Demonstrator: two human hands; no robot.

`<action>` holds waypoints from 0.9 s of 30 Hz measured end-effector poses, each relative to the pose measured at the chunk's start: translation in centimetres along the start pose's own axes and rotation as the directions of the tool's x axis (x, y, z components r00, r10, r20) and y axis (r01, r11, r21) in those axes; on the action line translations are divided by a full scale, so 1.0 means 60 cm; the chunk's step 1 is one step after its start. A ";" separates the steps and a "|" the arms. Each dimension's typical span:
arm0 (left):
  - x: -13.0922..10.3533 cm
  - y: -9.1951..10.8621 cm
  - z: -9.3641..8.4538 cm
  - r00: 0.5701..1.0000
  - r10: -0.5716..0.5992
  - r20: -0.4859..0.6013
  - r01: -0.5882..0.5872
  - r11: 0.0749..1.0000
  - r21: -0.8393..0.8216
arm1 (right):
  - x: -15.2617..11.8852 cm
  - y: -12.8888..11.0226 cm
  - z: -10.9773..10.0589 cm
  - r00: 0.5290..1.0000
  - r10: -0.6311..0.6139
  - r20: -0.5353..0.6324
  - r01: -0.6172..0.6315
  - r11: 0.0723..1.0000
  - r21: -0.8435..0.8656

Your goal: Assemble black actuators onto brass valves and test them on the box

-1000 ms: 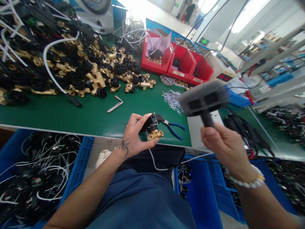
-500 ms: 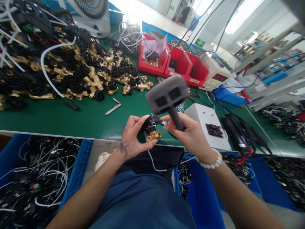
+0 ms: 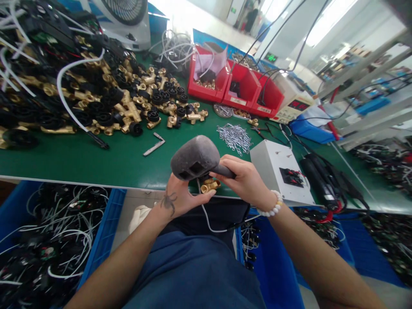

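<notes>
Close to the table's front edge, my left hand is closed around a brass valve fitting with a black housing on top. My right hand grips the handle of a grey mallet. The mallet head lies over the fitting and hides most of the black housing and the fingertips of my left hand; whether it touches is not clear. A grey cable hangs from the fitting toward my lap.
A pile of brass fittings with black caps covers the table's left. Small metal clips lie beyond my hands, an L-shaped metal piece left of them. Red bins stand behind. A grey box sits right; blue crates flank me below.
The mallet has swung down and left over the fitting, bringing the metal clips into view. My right hand has shifted slightly left. The left hand keeps its hold.
</notes>
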State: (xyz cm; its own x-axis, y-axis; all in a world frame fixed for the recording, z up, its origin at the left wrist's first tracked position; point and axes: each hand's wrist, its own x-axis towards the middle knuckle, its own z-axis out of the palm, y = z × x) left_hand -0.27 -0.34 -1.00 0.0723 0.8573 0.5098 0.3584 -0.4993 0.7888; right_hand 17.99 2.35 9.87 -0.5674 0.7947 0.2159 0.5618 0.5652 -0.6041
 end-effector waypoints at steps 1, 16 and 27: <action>-0.001 0.002 0.000 1.000 -0.010 -0.020 0.010 1.000 -0.004 | -0.004 -0.004 -0.009 0.999 0.040 0.004 -0.040 0.999 -0.020; 0.007 0.028 -0.016 0.998 -0.062 -0.005 0.062 0.994 -0.091 | -0.101 -0.009 -0.078 0.928 0.372 -0.012 -0.372 0.928 0.024; 0.007 0.029 -0.016 0.998 -0.057 0.002 0.057 0.994 -0.096 | -0.090 -0.025 -0.072 0.944 0.304 -0.129 -0.326 0.920 -0.218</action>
State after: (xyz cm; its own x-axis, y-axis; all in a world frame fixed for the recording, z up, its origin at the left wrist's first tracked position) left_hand -0.51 -0.99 0.91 0.0537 0.8847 0.4630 0.2710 -0.4592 0.8460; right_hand 22.82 -1.83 12.94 -0.2869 0.9505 0.1195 0.8330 0.3091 -0.4589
